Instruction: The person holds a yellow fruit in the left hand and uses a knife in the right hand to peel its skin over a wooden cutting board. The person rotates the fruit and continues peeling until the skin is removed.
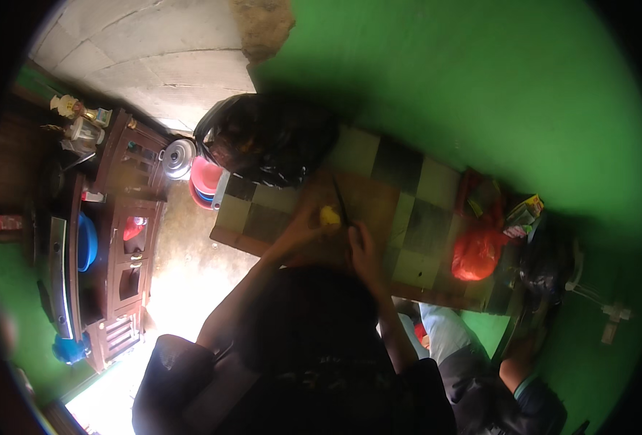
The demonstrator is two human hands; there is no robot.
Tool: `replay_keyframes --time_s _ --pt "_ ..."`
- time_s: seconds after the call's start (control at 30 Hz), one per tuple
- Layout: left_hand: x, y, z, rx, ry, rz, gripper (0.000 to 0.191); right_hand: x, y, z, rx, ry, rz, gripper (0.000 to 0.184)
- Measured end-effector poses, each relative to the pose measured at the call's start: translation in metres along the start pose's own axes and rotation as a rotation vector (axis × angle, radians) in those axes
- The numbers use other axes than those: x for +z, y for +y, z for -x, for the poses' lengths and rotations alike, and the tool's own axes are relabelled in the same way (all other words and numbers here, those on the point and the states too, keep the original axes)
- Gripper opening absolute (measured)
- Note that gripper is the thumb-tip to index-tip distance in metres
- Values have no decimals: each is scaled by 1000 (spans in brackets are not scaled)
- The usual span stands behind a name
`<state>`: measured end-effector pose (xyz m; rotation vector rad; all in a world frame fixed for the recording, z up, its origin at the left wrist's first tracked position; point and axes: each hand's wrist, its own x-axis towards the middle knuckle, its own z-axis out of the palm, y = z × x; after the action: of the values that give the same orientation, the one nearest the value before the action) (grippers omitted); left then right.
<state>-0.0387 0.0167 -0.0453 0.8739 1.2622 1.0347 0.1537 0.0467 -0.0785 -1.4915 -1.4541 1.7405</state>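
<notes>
My left hand (306, 224) holds a small yellow piece of food (329, 216), too blurred to name more closely. In my right hand (361, 242) is a knife (339, 197), its dark blade pointing away from me just right of the yellow piece. Both hands are over a brown cutting board (379, 197), which lies on a counter of dark and pale checkered tiles (432, 217). I cannot tell whether the blade touches the food.
A large black plastic bag (269, 138) stands at the counter's far left. Toward the right end sit a red plastic bag (476, 254), packets (525, 215) and a dark bag (544, 266). Another person (478, 375) is at lower right. A brown cabinet (131, 244) stands left.
</notes>
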Motion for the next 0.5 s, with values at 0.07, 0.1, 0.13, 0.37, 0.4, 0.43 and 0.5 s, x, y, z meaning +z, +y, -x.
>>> replay_keyframes --time_s 0.07,0.1,0.13,0.37,0.4,0.43,0.5 --pt "3 12 -2 -86 26 93 56 -4 -8 -4 8 25 -27 54" --pt "5 14 -1 -140 37 143 56 -6 -11 -4 -10 24 -8 52" --pt "6 15 -2 -182 53 259 55 -8 -14 -3 -28 21 12 50" --pt "3 20 3 -165 42 726 49 -14 -65 4 -277 -178 129 39" --pt "3 22 4 -103 31 737 48 -13 -75 7 -248 -209 88 39" --pt "4 27 7 -78 44 732 47 -12 -86 10 -218 -243 52 39" --pt "9 39 9 -32 68 720 47 -17 -113 16 -99 -315 -70 39"
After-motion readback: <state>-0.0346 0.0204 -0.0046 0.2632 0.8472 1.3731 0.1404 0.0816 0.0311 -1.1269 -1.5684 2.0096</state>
